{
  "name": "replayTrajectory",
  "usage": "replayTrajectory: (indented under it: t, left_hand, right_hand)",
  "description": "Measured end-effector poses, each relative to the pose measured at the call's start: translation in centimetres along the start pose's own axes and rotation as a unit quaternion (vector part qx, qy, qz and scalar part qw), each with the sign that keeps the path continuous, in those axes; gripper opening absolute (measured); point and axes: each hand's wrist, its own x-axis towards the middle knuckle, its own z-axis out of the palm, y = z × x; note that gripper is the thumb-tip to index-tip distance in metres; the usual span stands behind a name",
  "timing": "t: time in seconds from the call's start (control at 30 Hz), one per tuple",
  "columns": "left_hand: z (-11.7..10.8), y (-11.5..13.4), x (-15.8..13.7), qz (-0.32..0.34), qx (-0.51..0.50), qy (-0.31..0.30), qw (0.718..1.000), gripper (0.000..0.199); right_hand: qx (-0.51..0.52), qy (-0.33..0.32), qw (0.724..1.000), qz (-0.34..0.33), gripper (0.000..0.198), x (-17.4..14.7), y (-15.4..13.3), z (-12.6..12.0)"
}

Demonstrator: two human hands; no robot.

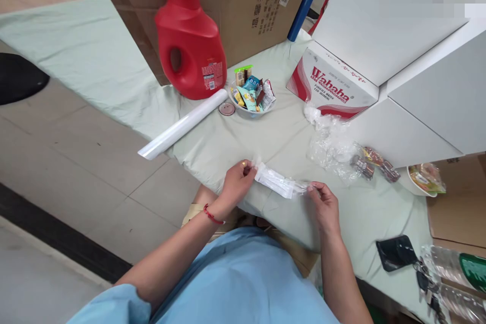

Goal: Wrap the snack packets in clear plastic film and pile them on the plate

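Between my hands a narrow white packet in clear plastic wrapping (274,181) is stretched just over the cloth-covered table. What is inside the wrapping is too unclear to name. My left hand (242,178) pinches its left end, and a red string bracelet is on that wrist. At the other end, my right hand (323,203) grips the loose clear film between thumb and fingers. Beyond the packet, a clear bowl (250,113) holds several small snack packets. Crumpled clear plastic (332,144) lies past my right hand.
A red detergent jug (193,40) stands before a large cardboard box (235,5). A white roll (182,126) overhangs the table's left edge. To the right are a Wahaha carton (334,83), wrapped snacks (379,164), a white bowl (413,186), a black wallet (395,253) and plastic bottles (448,266).
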Motion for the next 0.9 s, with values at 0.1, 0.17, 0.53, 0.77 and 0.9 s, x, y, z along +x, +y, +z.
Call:
replayTrajectory:
  t: [0.1,0.17,0.53,0.77,0.9]
  left_hand:
    - [0.0,0.5,-0.1,-0.059,-0.083,0.023,0.995,0.025]
    - [0.3,0.6,-0.1,-0.062,-0.104,0.033,0.992,0.028]
    - [-0.8,0.4,-0.3,0.023,0.029,0.195,0.98,0.015]
    - [1.3,2.0,-1.9,0.323,0.276,-0.035,0.905,0.028]
    - [2.2,2.1,-0.2,0.282,0.421,-0.057,0.86,0.053]
  right_hand:
    - [0.087,0.025,0.994,0.063,0.042,0.0,0.6,-0.6]
    - [0.096,0.027,0.992,0.072,0.043,-0.2,0.8,-0.8]
    - [-0.117,0.108,0.987,-0.033,0.046,-1.5,1.5,-4.0]
    - [-0.232,-0.051,0.917,-0.32,0.021,-2.3,-2.9,-1.3]
    - [-0.352,-0.083,0.874,-0.326,0.03,-1.3,-2.2,1.3]
